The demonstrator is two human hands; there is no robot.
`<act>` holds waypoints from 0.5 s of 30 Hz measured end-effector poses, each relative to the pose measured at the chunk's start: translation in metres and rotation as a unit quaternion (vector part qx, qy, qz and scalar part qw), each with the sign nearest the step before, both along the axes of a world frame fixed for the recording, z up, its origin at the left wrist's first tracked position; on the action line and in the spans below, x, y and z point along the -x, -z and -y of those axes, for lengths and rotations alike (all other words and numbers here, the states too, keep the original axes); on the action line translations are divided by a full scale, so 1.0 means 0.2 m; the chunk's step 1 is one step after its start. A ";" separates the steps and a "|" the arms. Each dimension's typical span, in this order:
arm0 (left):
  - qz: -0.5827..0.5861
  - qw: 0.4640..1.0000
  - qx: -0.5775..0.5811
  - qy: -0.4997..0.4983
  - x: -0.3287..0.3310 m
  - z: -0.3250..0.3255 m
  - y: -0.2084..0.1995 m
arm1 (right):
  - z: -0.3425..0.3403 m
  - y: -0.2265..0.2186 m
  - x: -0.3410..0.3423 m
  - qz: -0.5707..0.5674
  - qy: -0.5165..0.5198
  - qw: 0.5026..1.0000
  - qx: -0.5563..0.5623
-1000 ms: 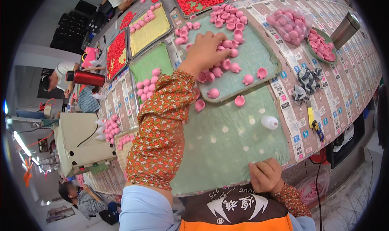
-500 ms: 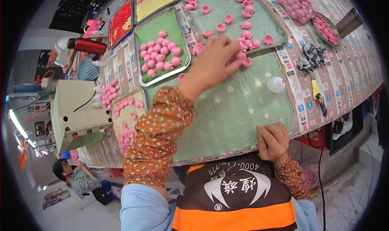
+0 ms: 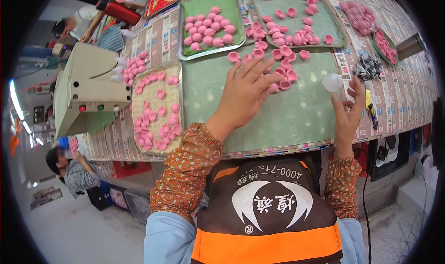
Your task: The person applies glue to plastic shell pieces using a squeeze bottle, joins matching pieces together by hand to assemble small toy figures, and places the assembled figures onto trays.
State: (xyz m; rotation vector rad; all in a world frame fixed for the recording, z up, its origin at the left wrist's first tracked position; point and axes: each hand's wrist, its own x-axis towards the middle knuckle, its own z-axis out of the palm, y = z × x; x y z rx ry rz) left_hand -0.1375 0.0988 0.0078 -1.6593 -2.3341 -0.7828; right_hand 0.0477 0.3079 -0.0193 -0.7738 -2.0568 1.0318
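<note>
My left hand (image 3: pixel 244 95) lies palm down with its fingers stretched out over a cluster of small pink hollow cups (image 3: pixel 284 84) on the green work mat (image 3: pixel 222 127). Some cups show around its fingertips; those beneath the palm are hidden. My right hand (image 3: pixel 348 113) reaches up at the mat's right side, thumb and fingers apart. Right by its thumb sits a small white bulb-shaped piece (image 3: pixel 332 82), not gripped. More pink cups (image 3: pixel 279 14) lie on the green tray (image 3: pixel 322 28) beyond the mat.
Round pink pieces fill a metal tray (image 3: pixel 187 57) at back left. Left of the mat, a shallow tray (image 3: pixel 181 111) holds more pink pieces beside a beige machine (image 3: pixel 88 78). On the right are a clear bag (image 3: pixel 359 17), crumpled cloth (image 3: pixel 368 68), a cutter (image 3: pixel 371 113) and a metal cup (image 3: pixel 411 46).
A batch of pink cups has come from the far tray onto the mat under my left hand. My right hand has risen from the front edge towards the white piece, its fingers opening.
</note>
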 end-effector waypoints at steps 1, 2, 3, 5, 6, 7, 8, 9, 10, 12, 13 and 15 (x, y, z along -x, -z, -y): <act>0.015 0.999 -0.027 -0.012 -0.01 0.06 -0.02 | -0.02 0.00 0.03 0.032 -0.001 0.999 -0.033; 0.013 0.999 -0.025 -0.025 -0.03 0.13 -0.03 | -0.04 0.02 0.03 0.030 -0.013 0.999 -0.032; 0.053 0.997 -0.043 -0.045 -0.04 0.20 -0.05 | -0.07 0.05 0.03 0.018 -0.024 0.999 -0.027; 0.083 0.991 -0.056 -0.088 -0.05 0.37 -0.08 | -0.09 0.10 0.08 -0.020 -0.044 0.999 0.005; 0.074 0.988 -0.059 -0.122 -0.05 0.46 -0.09 | -0.12 0.13 0.07 -0.027 -0.062 0.998 0.012; 0.067 0.984 -0.064 -0.152 -0.06 0.54 -0.09 | -0.17 0.18 0.05 -0.006 -0.051 0.998 0.031; 0.064 0.983 -0.062 -0.162 -0.06 0.62 -0.09 | -0.19 0.21 0.04 0.017 -0.037 0.998 0.049; 0.099 0.964 -0.069 -0.237 -0.07 0.70 -0.10 | -0.20 0.22 0.05 0.017 -0.047 0.997 0.051; 0.134 0.938 -0.076 -0.311 -0.08 0.78 -0.10 | -0.20 0.22 0.05 0.040 -0.042 0.998 0.013; 0.196 0.905 -0.135 -0.354 -0.02 0.95 -0.07 | -0.17 0.18 0.07 0.062 -0.042 0.997 -0.029; 0.258 0.866 -0.194 -0.381 0.03 1.01 -0.04 | -0.14 0.16 0.08 0.042 -0.025 0.998 -0.041; 0.261 0.866 -0.206 -0.374 0.10 1.10 0.02 | -0.12 0.14 0.07 0.021 -0.013 0.998 -0.054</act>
